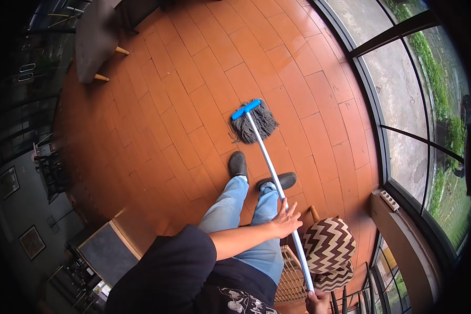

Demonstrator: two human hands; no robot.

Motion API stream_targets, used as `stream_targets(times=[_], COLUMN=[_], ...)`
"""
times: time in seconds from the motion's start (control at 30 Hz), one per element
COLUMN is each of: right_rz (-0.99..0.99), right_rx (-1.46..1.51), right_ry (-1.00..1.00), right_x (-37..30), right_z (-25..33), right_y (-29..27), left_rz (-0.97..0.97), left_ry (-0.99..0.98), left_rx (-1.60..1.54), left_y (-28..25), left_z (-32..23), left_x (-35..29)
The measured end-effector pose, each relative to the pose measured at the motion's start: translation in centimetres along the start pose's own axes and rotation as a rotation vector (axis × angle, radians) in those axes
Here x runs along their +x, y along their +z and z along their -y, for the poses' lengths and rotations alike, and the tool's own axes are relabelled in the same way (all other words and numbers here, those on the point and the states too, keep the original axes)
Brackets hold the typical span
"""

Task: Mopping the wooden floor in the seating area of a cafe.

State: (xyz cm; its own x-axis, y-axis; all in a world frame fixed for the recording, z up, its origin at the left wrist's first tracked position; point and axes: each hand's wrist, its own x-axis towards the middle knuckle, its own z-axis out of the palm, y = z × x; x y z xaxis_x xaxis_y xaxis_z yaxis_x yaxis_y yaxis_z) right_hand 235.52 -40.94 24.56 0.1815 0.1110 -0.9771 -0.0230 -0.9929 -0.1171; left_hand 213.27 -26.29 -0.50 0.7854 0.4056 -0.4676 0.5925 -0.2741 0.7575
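A mop with a pale metal handle, a blue clamp and grey strands slants from my hands to the floor ahead of me. Its head lies on the tiles just beyond my dark shoes, the strands bunched on the side toward me. My left hand holds the handle loosely about halfway up, its fingers partly spread across it. Near the handle's top end, at the lower edge of the view, my right hand is closed around it. The lower part of that hand is cut off by the frame.
Orange-brown floor tiles stretch ahead. At my right stands a woven chair with zigzag cushions. Beyond it is a ledge with a power strip beside large windows. A grey upholstered seat is far left, a dark-topped table nearer.
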Motion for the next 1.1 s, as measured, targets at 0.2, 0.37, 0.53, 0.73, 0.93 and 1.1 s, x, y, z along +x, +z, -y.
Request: stream_targets(times=[0.2,0.37,0.53,0.73,0.93,1.1], right_rz=[0.236,0.338,0.15,-0.137,-0.022,0.129], right_rx=[0.189,0.245,0.254,0.333,0.446,0.341], right_ry=[-0.073,-0.045,0.014,0.28,0.138,-0.023], right_x=[11.6,14.2,9.4,-4.8,0.7,11.2], right_z=[9.8,11.2,2.0,-6.1,-5.3,5.3], right_y=[13.0,14.4,1.0,-5.6,-6.1,0.7], left_rz=[-0.209,-0.148,-0.143,0.202,0.12,-0.09], left_ry=[-0.449,-0.556,-0.301,-0.001,-0.044,-0.251], left_rx=[0.225,0.252,0.042,-0.153,0.03,0.284], left_y=[-10.6,-12.4,-1.8,5.6,2.9,-7.0], left_z=[15.3,17.3,5.4,-10.8,-6.8,4.7], left_x=[0.1,1.1,5.6,5.8,9.5,12.9])
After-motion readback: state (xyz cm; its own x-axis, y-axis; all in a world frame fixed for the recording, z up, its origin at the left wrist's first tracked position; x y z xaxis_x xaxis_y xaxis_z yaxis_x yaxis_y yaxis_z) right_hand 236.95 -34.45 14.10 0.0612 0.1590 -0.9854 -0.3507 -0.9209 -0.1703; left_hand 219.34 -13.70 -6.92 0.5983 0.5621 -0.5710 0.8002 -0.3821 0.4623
